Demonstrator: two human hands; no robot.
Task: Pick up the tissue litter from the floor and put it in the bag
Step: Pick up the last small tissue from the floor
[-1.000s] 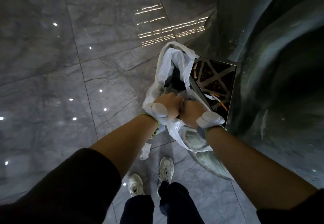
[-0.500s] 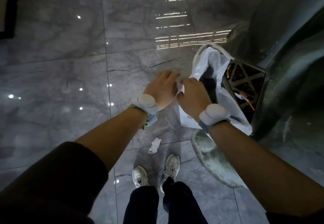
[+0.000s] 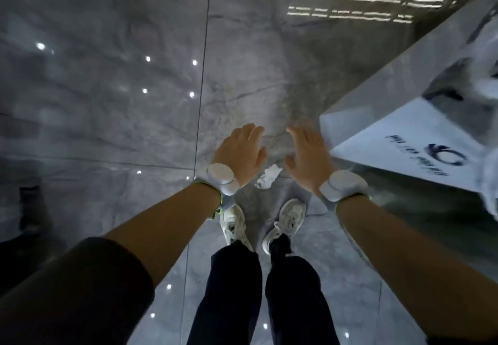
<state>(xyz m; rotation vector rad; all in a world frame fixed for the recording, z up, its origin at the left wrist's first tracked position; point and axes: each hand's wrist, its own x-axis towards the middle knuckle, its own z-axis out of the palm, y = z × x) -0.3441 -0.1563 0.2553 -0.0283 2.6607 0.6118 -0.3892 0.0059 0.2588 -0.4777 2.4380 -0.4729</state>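
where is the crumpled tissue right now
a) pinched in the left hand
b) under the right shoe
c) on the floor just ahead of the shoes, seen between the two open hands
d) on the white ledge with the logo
c: the crumpled tissue lies on the floor ahead of the shoes, while the left hand and right hand are open and empty.

Looks like lobby or hall of big public building, not home. Floor (image 3: 107, 88) made of very large shiny grey stone tiles with thin lines between them. Many small ceiling lights shine back as white dots on floor, mostly left of white box (image 3: 404, 139). Rows of long bright light strips mirrored in floor just beyond box. Box is big, smooth, white, with dark round logo (image 3: 444, 154) and printed words on top, too blurry to read.
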